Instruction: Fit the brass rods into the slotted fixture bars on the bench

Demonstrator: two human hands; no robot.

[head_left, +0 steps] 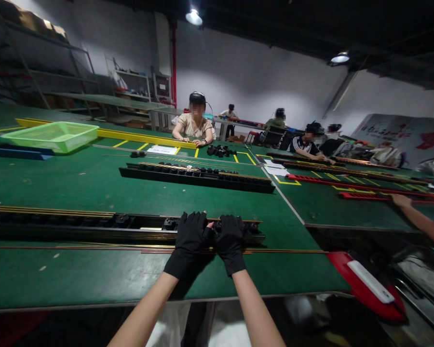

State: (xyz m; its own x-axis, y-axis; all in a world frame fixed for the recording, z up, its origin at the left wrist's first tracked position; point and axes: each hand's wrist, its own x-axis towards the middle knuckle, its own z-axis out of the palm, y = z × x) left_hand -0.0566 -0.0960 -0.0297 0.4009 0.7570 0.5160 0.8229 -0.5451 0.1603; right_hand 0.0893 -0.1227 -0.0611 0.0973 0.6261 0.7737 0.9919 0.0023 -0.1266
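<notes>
A long black channel rail [141, 234] lies across the near part of the green table, with black blocks [121, 220] set along its trough. My left hand [192, 231], in a black glove with bare fingertips, bends over the rail near its right end, its fingers curled down on the far side. Beside it my right hand [230, 235], gloved alike, is closed over the same rail. What lies under the fingers is hidden. Thin brass-coloured rods [50, 210] rest along the rail's left part, and more rods [282, 251] lie on the table in front of it.
Farther back lies a second black rail [198, 179] with blocks and rods. A green basket [54, 137], a yellow rail [141, 138] and black parts [220, 151] are beyond. Across the table sits a co-worker [195, 123]; another person's arm [419, 217] reaches in at right by red rails [365, 196].
</notes>
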